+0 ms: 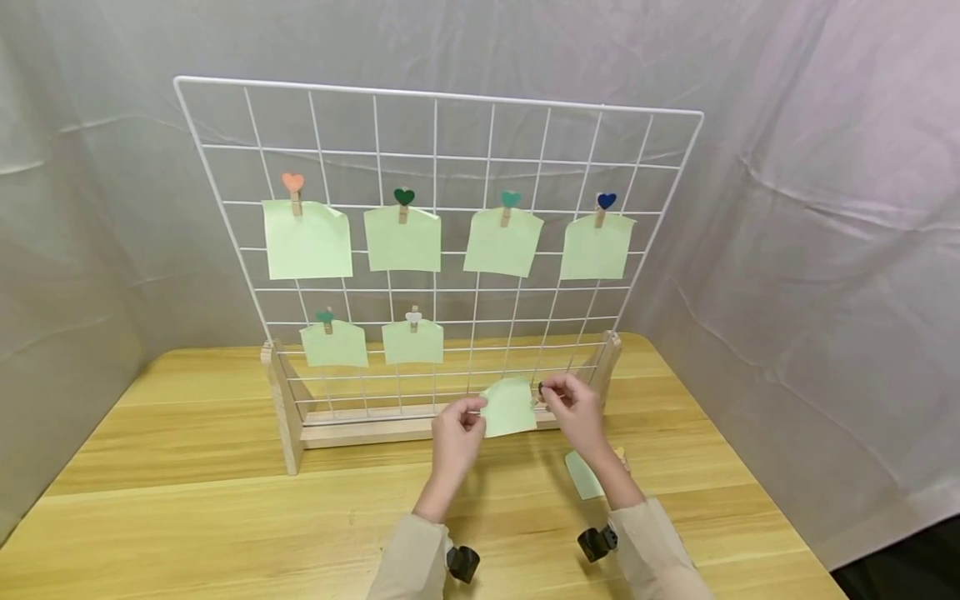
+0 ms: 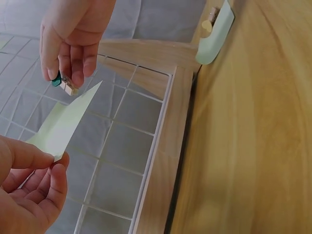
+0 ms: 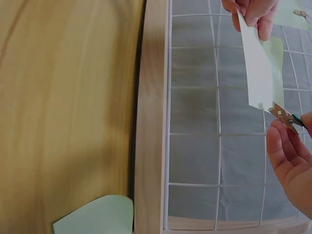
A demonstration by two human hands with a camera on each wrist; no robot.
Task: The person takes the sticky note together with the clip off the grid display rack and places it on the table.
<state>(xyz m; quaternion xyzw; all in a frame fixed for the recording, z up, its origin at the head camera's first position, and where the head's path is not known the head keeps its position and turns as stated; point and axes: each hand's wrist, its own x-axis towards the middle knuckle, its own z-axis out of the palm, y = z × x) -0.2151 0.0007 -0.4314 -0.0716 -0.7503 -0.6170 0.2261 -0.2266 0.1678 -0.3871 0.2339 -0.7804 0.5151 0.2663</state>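
Observation:
My left hand [image 1: 457,435] pinches a pale green paper note [image 1: 510,408] by its left edge, in front of the lower part of a white wire grid [image 1: 435,291]. Between thumb and fingers of my right hand [image 1: 579,414] is a small wooden clothespin [image 3: 284,117] with a dark green heart on it. In the right wrist view the clothespin's tip is right at the note's edge. The left wrist view shows the note [image 2: 68,124] bent along a fold, its far end close below the clothespin [image 2: 67,87].
Heart clothespins hold several green notes [image 1: 308,246] on the grid in two rows. A wooden stand [image 1: 285,408] carries the grid on the wooden table [image 1: 187,517]. Another note [image 1: 582,477] with a yellow-topped clothespin lies beneath my right forearm. Grey cloth [image 1: 810,250] surrounds the table.

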